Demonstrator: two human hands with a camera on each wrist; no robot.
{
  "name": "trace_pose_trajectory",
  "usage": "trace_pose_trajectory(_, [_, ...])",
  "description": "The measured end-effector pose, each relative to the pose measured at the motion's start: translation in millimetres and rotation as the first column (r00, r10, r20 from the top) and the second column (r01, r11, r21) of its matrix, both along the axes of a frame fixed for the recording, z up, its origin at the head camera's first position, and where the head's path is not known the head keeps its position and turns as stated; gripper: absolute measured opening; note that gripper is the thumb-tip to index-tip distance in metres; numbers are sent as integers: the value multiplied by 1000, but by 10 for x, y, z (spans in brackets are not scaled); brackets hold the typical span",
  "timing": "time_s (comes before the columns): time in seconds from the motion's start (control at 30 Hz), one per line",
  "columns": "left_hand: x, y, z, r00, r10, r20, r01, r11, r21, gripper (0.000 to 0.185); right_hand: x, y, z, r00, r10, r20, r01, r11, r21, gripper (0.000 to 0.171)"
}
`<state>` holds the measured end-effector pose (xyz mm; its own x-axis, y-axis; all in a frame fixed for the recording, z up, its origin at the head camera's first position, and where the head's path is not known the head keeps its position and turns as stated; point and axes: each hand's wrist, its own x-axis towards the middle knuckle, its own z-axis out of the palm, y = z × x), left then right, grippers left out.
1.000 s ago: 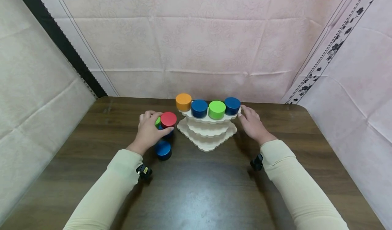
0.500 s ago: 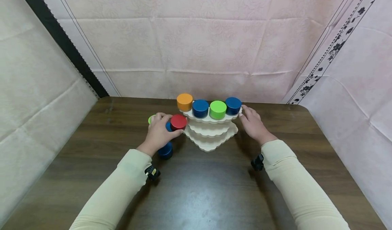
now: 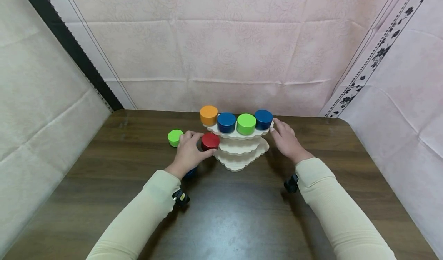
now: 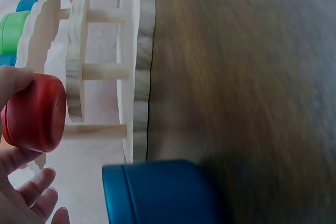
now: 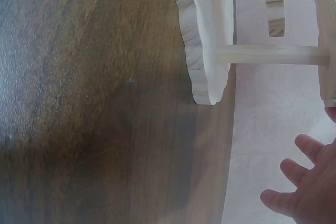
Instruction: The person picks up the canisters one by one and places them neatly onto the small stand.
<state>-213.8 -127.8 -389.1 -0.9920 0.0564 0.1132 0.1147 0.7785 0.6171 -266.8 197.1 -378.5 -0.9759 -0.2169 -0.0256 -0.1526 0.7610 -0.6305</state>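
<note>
Red cylinder (image 3: 210, 141) sits in my left hand (image 3: 189, 152), pinched between thumb and fingers, so it lies at the far right end of my grip, just past my fingertips. It hangs off the table (image 3: 104, 167) at the level of the middle tier of the wooden stand (image 3: 239, 152); in the left wrist view the red cylinder (image 4: 35, 113) is right against the edge of that middle tier, though I cannot tell whether it touches. My left grip is narrow, closed around the cylinder's sides.

My right hand (image 3: 285, 141) is on the other side of the stand, fingers straight and relaxed, with the fingertips at the right edge of the top tier, beside the dark blue cylinder (image 3: 263, 119) there. It holds nothing. Whether the fingertips actually touch the tier I cannot tell.

On the top tier stand 4 cylinders in a row: orange (image 3: 209, 115), blue (image 3: 226, 122), green (image 3: 246, 124) and that dark blue one. The 2 lower tiers are bare wood.

On the table to the left of my left hand stands a green cylinder (image 3: 175, 137), apart from my fingers. Another blue cylinder (image 4: 163, 192) rests on the table under my left wrist, near the foot of the stand, mostly hidden by my hand in the head view.
</note>
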Motion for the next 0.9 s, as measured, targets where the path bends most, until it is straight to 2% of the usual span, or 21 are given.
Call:
trace_pose_trajectory(0.47, [-23,183,-32,1000,18,2,-18,1000,-11,74,-4,6,-10,1000,7,7,-7,1000,5,64])
trace_pose_trajectory(0.9, [-21,317,-52,998,52,20,-53,997,48,71,7,3,-9,1000,5,14,-5,1000,-9,64])
